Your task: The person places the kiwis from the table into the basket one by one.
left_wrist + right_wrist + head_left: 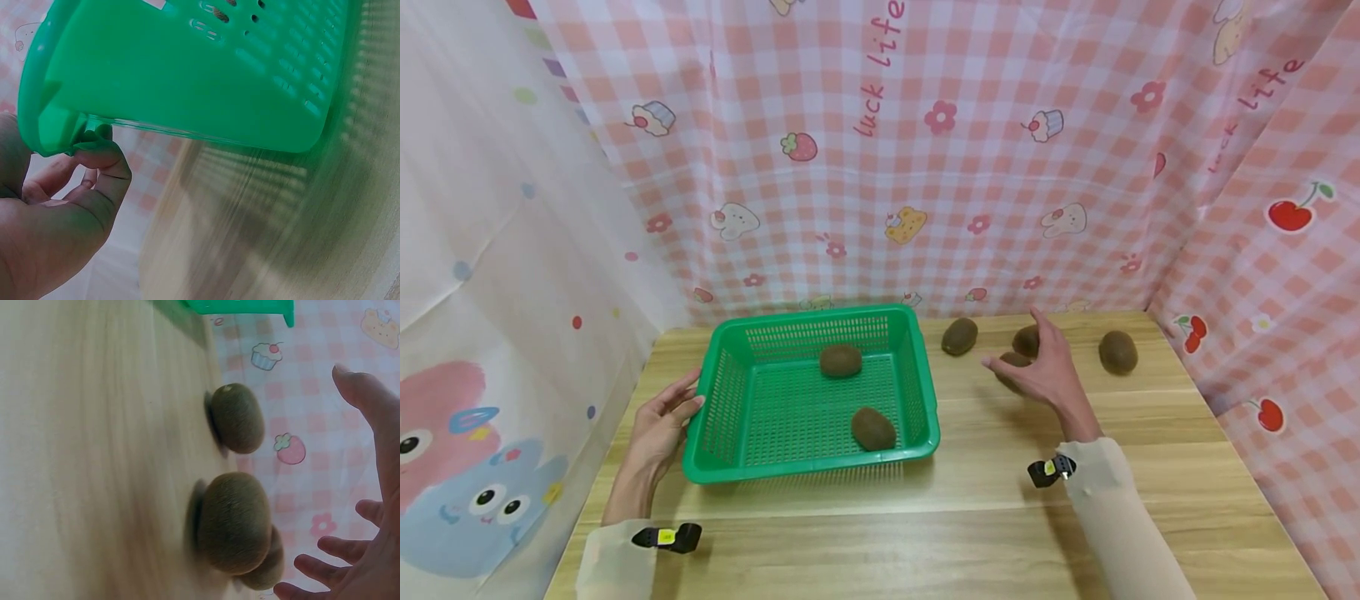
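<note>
Kiwis on the tabletop (970, 500): four lie loose along the far edge, right of the green basket (925, 392). The right hand (1047, 367) hovers over the middle pair with fingers spread wide, holding nothing. The nearer kiwi (1009, 363) shows just under its thumb and fingers; whether skin touches it cannot be told from the head view. The right wrist view shows that nearer kiwi (232, 524) resting on the wood with open palm and fingertips (312, 564) a little apart from it. A second kiwi (1026, 340) lies just behind the first, partly hidden by the fingers. The leftmost kiwi (959, 336) sits between the basket and the hand; the rightmost kiwi (1117, 352) lies well apart, near the right curtain.

The green basket, a slotted plastic tray, stands on the left half of the tabletop. Two kiwis lie inside: one near the far wall (840, 361), one near the front right corner (873, 428). The left hand (658, 427) rests against the basket's left rim, fingers loosely extended. In the left wrist view fingertips (100, 150) touch beneath the rim (56, 134); that view is blurred.

A pink checked curtain (925, 167) with cartoon prints encloses the back and right; a white printed curtain (490, 292) hangs at left.
</note>
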A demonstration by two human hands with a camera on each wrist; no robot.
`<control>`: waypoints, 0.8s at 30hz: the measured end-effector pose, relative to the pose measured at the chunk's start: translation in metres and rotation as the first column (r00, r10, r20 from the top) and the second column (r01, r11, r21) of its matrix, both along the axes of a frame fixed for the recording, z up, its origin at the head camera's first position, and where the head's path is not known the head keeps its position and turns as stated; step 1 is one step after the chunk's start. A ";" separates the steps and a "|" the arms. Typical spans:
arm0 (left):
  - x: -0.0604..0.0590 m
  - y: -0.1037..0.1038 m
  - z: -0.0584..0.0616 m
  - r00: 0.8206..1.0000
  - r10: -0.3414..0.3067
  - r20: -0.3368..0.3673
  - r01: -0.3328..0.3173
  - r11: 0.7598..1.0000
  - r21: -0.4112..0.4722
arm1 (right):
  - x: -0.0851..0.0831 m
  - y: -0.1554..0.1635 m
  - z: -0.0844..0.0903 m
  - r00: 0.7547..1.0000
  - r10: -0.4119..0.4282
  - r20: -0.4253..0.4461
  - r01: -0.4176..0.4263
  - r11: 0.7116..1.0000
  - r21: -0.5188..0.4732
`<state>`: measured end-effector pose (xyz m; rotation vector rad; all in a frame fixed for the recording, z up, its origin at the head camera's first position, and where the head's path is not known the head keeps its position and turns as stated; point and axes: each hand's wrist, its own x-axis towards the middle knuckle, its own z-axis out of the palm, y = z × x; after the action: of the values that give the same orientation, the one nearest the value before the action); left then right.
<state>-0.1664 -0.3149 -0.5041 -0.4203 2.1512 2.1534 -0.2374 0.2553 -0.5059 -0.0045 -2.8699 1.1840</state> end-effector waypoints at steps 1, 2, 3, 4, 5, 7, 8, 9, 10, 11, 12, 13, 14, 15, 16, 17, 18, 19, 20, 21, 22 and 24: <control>0.000 0.000 0.000 1.000 0.001 0.000 -0.001 1.000 0.000 | 0.000 0.001 -0.002 1.000 0.000 -0.004 0.000 1.000 -0.006; 0.000 0.000 0.000 1.000 0.001 -0.001 -0.001 1.000 -0.001 | 0.001 0.002 -0.004 1.000 0.000 -0.008 0.000 1.000 -0.013; 0.000 0.000 0.000 1.000 0.001 0.000 -0.001 1.000 -0.003 | 0.001 0.003 -0.005 1.000 -0.002 -0.013 0.002 1.000 -0.022; 0.000 0.000 0.000 1.000 0.002 0.000 -0.002 1.000 -0.006 | 0.001 0.004 -0.007 1.000 -0.004 -0.016 0.004 1.000 -0.030; 0.000 0.000 0.000 1.000 0.001 0.002 -0.001 1.000 -0.012 | 0.002 0.005 -0.009 1.000 -0.007 -0.016 0.007 0.999 -0.037; 0.000 0.000 0.000 1.000 0.000 0.007 0.000 1.000 -0.019 | 0.003 0.006 -0.012 1.000 -0.015 -0.012 0.014 0.999 -0.044; 0.000 0.000 0.001 1.000 0.000 0.009 0.000 1.000 -0.022 | 0.004 0.007 -0.013 1.000 -0.019 -0.004 0.019 0.999 -0.047; 0.000 0.000 0.001 1.000 -0.002 0.011 0.002 1.000 -0.027 | 0.004 0.008 -0.014 1.000 -0.023 0.002 0.023 0.999 -0.047; 0.000 0.000 0.001 1.000 -0.001 0.013 0.002 1.000 -0.026 | 0.005 0.008 -0.015 1.000 -0.025 0.007 0.025 0.999 -0.041; 0.000 0.000 0.001 1.000 -0.001 0.016 0.002 1.000 -0.028 | 0.005 0.008 -0.016 1.000 -0.029 0.010 0.029 0.999 -0.038; -0.001 0.000 0.002 1.000 -0.001 0.018 0.001 1.000 -0.031 | 0.006 0.008 -0.018 1.000 -0.028 0.010 0.028 0.999 -0.037; -0.001 0.000 0.002 1.000 0.000 0.021 0.001 0.999 -0.036 | 0.006 0.009 -0.019 1.000 -0.029 0.009 0.029 0.999 -0.038; -0.001 0.001 0.002 1.000 0.002 0.024 -0.001 0.999 -0.037 | 0.006 0.009 -0.020 1.000 -0.028 0.007 0.028 0.999 -0.039; -0.002 0.000 0.002 1.000 0.004 0.027 -0.003 0.999 -0.035 | 0.007 0.009 -0.021 1.000 -0.029 0.003 0.029 0.999 -0.042; -0.002 0.001 0.002 0.999 0.006 0.031 -0.005 0.999 -0.034 | 0.007 0.009 -0.023 1.000 -0.030 0.001 0.030 0.999 -0.044; -0.002 0.001 0.002 0.999 0.007 0.034 -0.005 0.999 -0.037 | 0.007 0.010 -0.025 0.999 -0.032 0.002 0.033 0.998 -0.048; -0.002 0.001 0.002 0.999 0.007 0.037 -0.005 0.999 -0.036 | 0.007 0.010 -0.026 0.999 -0.034 0.003 0.034 0.998 -0.052; -0.002 0.001 0.002 0.999 0.008 0.039 -0.007 0.999 -0.034 | 0.007 0.010 -0.027 0.999 -0.038 0.008 0.038 0.998 -0.055; -0.002 0.001 0.002 0.999 0.008 0.039 -0.007 0.999 -0.032 | 0.008 0.011 -0.029 0.999 -0.041 0.014 0.042 0.998 -0.056; -0.002 0.000 0.002 0.999 0.007 0.038 -0.006 0.999 -0.031 | 0.008 0.010 -0.030 0.999 -0.044 0.020 0.045 0.997 -0.057; -0.002 0.000 0.002 0.999 0.007 0.037 -0.006 0.999 -0.035 | 0.008 0.010 -0.031 0.999 -0.046 0.027 0.047 0.997 -0.055; -0.002 0.000 0.002 0.999 0.007 0.032 -0.006 0.999 -0.032 | 0.008 0.010 -0.033 0.998 -0.048 0.040 0.050 0.997 -0.055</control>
<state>-0.1685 -0.3147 -0.5023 -0.4617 2.1726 2.1039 -0.2291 0.2653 -0.5387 -0.0998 -2.8505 1.2686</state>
